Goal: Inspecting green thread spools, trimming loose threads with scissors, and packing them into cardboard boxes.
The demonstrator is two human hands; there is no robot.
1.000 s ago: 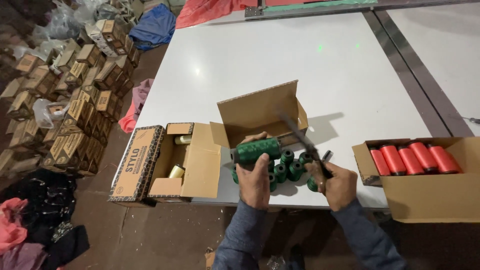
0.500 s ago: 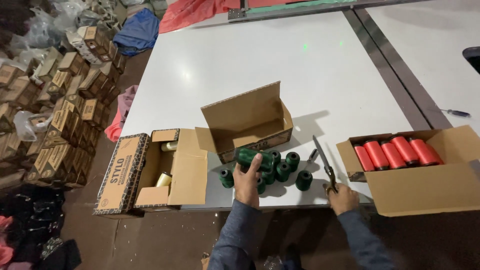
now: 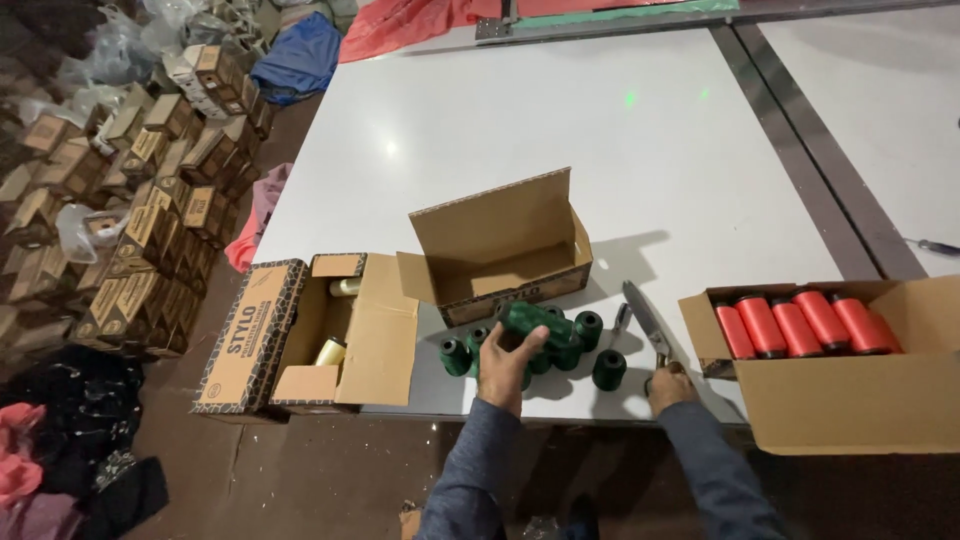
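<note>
At table edge, spools [image 3: 540, 325]: dark green thread spools, a wrapped bundle lifted just above loose ones standing on the white table [image 3: 600, 150].
Axis: bundle's long axis runs left to right, tilted slightly down to the right.
Left hand [image 3: 507, 362]: under and around the bundle's left end, fingers curled tight on it; nearer hand.
Right hand [image 3: 668, 385]: apart to the right, fingers closed on the handles of scissors [image 3: 645, 320], blades pointing away and left.
Loose spool [image 3: 609, 368]: between the hands, upright, glossy.
Open box [image 3: 505, 255]: corrugated card, just behind the spools, empty.
Red spools [image 3: 800, 322]: lying side by side in a box at right.
</note>
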